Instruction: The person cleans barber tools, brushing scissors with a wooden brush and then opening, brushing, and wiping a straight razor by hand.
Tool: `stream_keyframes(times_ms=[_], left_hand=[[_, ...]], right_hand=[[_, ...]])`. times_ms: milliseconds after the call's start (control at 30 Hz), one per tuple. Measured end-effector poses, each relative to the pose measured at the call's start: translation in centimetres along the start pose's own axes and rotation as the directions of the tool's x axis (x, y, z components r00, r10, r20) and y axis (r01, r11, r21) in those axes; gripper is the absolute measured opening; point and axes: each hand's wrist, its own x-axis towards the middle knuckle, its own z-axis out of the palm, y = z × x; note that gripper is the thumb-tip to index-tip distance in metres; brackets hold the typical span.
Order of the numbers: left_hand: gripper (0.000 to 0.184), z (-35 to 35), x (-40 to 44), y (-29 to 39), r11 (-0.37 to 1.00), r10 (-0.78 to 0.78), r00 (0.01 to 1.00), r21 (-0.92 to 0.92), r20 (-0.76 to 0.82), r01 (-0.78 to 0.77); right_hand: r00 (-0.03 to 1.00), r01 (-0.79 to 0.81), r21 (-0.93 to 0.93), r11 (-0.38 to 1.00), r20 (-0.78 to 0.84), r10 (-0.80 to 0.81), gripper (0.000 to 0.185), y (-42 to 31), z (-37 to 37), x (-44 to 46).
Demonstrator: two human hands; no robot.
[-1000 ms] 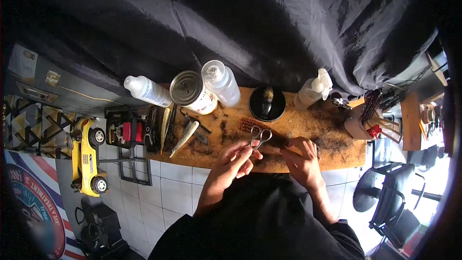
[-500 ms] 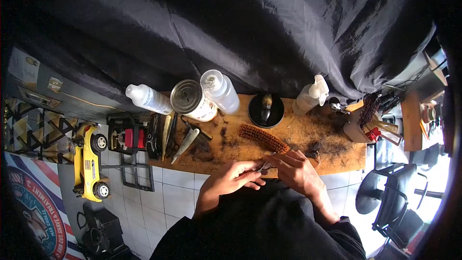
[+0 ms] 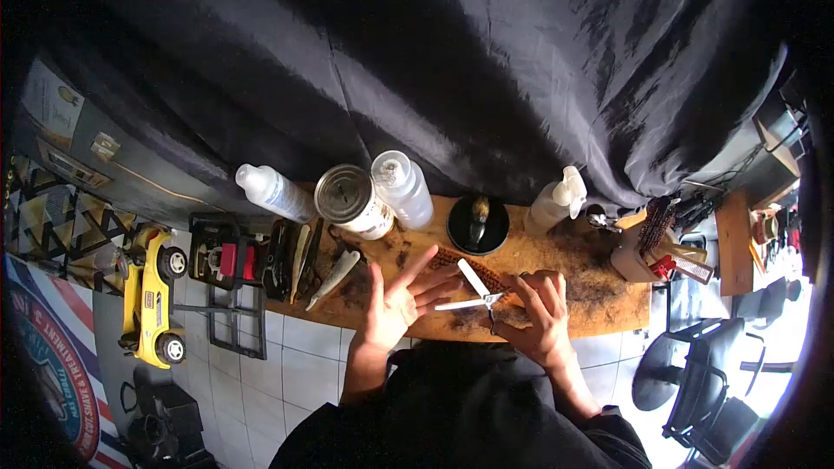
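My right hand [image 3: 540,320] holds a pair of scissors [image 3: 486,298] by the finger loops, with the two bright blades spread apart and pointing left. Close by on the left, my left hand [image 3: 398,306] is turned palm up with its fingers spread, holding nothing. Whether a fingertip touches the lower blade I cannot tell. Behind the scissors lies a long brown textured brush-like object [image 3: 497,278], partly covered by the blades and my fingers. A black bowl [image 3: 454,239] with a shaving brush [image 3: 478,222] in it stands farther back on the wooden table [image 3: 599,295].
A white bottle [image 3: 274,191], a tin can [image 3: 345,195], a clear bottle [image 3: 404,195] and a spray bottle [image 3: 554,204] line the back. Straight razors [image 3: 334,280] lie left. A container [image 3: 632,259] holds combs at right. A yellow toy car [image 3: 149,300] is at far left.
My left hand has let go of the scissors and opened palm up. The scissors' blades, earlier hidden between my hands, are now spread apart. The view has shifted slightly.
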Motion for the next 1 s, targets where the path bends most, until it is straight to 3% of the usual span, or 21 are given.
stream_keyframes(times_ms=[133,200,333,400,433,567,733,800,833,867,900,933,967,1000], left_hand=[[0.092,0.3,0.2,-0.6,0.993,-0.048,0.998,-0.106,0.044,0.052],[0.092,0.4,0.2,-0.7,0.993,-0.047,0.998,-0.103,0.047,0.051],[0.092,0.4,0.4,-0.7,0.997,-0.055,0.998,-0.046,0.002,0.055],[0.092,0.5,0.5,-0.8,0.997,-0.052,0.999,-0.055,-0.006,0.052],[0.091,0.3,0.5,-0.9,0.996,-0.066,0.998,-0.062,-0.018,0.065],[0.092,1.1,0.7,-0.9,0.995,-0.091,0.996,-0.034,-0.022,0.091],[0.092,1.0,0.8,-1.4,0.989,-0.076,0.997,-0.122,0.031,0.079],[0.093,1.0,0.9,-1.6,0.984,-0.038,0.999,-0.173,0.028,0.043],[0.095,1.3,0.9,-1.2,0.978,-0.048,0.998,-0.199,0.045,0.056],[0.095,1.5,1.1,-0.9,0.980,-0.044,0.998,-0.194,0.045,0.052],[0.097,1.6,1.2,-0.9,0.976,-0.021,0.997,-0.213,0.068,0.035],[0.099,1.7,1.3,-0.8,0.972,0.001,0.996,-0.233,0.089,0.019],[0.100,1.3,1.6,-0.9,0.943,-0.011,0.991,-0.329,0.135,0.055],[0.100,1.3,1.7,-1.0,0.943,-0.009,0.991,-0.329,0.134,0.054]], right_hand=[[0.997,0.076,0.000,0.997,-0.018,-0.076,0.052,0.9,1.0,-1.0],[0.999,0.049,0.016,0.999,-0.009,-0.049,0.052,1.0,1.5,-1.5],[0.989,-0.036,0.051,0.998,-0.139,0.042,0.042,-0.4,1.2,-0.5],[0.994,0.046,0.019,0.999,-0.100,-0.044,0.037,0.6,1.5,-1.2],[0.999,0.009,-0.014,1.000,-0.033,-0.009,0.041,0.9,1.7,-1.6],[0.995,0.075,0.067,0.995,-0.066,-0.071,0.040,1.0,2.5,-1.8],[0.997,-0.006,0.043,0.999,-0.071,0.009,0.050,0.2,2.2,-1.7],[0.996,0.061,0.040,0.997,0.062,-0.064,0.045,0.3,2.3,-1.7],[0.995,0.067,0.174,0.982,0.063,-0.079,0.040,0.5,2.7,-1.7],[0.995,0.072,0.176,0.982,0.059,-0.084,0.040,0.5,2.7,-1.5],[0.986,-0.016,0.402,0.916,0.161,-0.054,0.038,0.0,2.5,-1.2],[0.962,-0.125,0.593,0.795,0.268,-0.048,0.037,-0.5,2.3,-0.9],[0.911,-0.194,0.645,0.740,0.399,-0.109,0.041,-1.0,2.0,-0.4],[0.825,-0.416,0.743,0.524,0.551,-0.127,0.049,-1.8,1.5,0.0]])
